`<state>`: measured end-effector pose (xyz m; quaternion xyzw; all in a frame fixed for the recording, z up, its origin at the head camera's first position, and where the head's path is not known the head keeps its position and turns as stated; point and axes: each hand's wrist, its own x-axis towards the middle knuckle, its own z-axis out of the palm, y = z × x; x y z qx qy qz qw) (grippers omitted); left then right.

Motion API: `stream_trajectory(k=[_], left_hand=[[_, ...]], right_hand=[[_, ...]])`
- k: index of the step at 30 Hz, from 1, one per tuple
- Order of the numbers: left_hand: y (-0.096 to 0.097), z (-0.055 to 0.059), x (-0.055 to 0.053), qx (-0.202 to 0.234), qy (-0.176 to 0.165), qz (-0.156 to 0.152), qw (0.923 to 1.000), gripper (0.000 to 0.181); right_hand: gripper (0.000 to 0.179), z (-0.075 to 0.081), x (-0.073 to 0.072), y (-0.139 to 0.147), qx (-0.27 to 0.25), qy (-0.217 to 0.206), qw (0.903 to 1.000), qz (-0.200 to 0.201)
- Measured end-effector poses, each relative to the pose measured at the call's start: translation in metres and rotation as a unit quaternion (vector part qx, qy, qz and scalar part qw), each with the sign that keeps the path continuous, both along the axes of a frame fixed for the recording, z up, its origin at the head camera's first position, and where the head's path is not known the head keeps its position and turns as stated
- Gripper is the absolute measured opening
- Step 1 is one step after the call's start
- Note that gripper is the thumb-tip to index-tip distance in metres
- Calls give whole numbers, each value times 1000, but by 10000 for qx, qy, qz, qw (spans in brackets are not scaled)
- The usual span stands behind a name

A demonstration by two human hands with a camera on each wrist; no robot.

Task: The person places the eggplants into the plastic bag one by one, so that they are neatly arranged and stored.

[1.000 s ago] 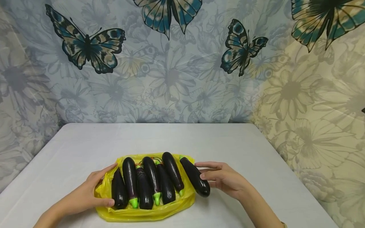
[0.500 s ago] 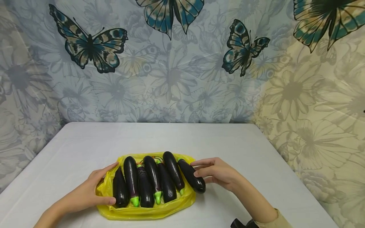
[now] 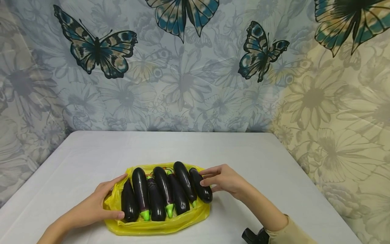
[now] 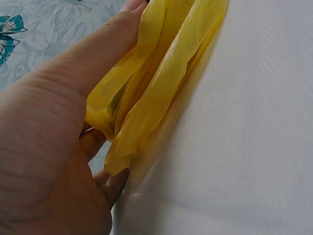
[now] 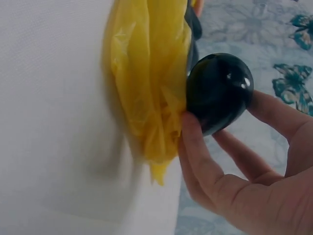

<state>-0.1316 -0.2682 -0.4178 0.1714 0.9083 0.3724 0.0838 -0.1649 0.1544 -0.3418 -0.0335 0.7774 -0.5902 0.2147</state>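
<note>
A yellow plastic bag [image 3: 158, 229] lies opened out on the table, with several dark eggplants [image 3: 156, 200] side by side on it. My left hand [image 3: 91, 206] holds the bag's left edge, its thumb tip against the leftmost eggplant [image 3: 129, 201]. Bunched yellow film sits between the thumb and fingers in the left wrist view. At the bag's right side, my right hand [image 3: 226, 181] pinches the rightmost eggplant [image 3: 201, 186] between thumb and fingers. That eggplant's rounded end [image 5: 220, 93] faces the right wrist camera, close to the bag's gathered edge [image 5: 151, 88].
The white table [image 3: 170, 145] stretches behind and to both sides of the bag. A patterned cloth with butterflies [image 3: 97, 51] hangs behind it. Near the right forearm a black object [image 3: 256, 235] shows at the bottom edge.
My right hand has carried the rightmost eggplant leftward from over the bag's right edge, in beside the others. The left hand keeps its place at the bag.
</note>
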Motion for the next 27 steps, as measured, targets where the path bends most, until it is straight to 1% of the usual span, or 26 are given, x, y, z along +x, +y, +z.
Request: stream_trajectory(k=[5,8,11,14,17,20,23,27], left_hand=[[2,2,0,-5,-33,0,10000,102],[2,2,0,-3,-67,-1,10000,102],[1,2,0,-2,-125,1,9999,102],[1,2,0,-11,-147,7,9999,102],[0,2,0,-29,-119,12,9999,102],[0,2,1,-51,-62,14,10000,102],[1,2,1,-75,-6,12,10000,102],[1,2,2,-88,48,12,9999,103]], right_hand=[[49,-8,-1,2,-440,-177,9987,-212],[50,-12,0,4,-639,-214,9975,-203],[53,-14,0,6,-673,-125,9977,-5],[59,-15,0,10,-614,-25,9975,335],[67,-15,-2,14,-558,21,9960,697],[72,-16,-3,18,-527,64,9942,939],[73,-17,-4,20,-501,140,9934,1025],[72,-18,-4,20,-580,212,9931,995]])
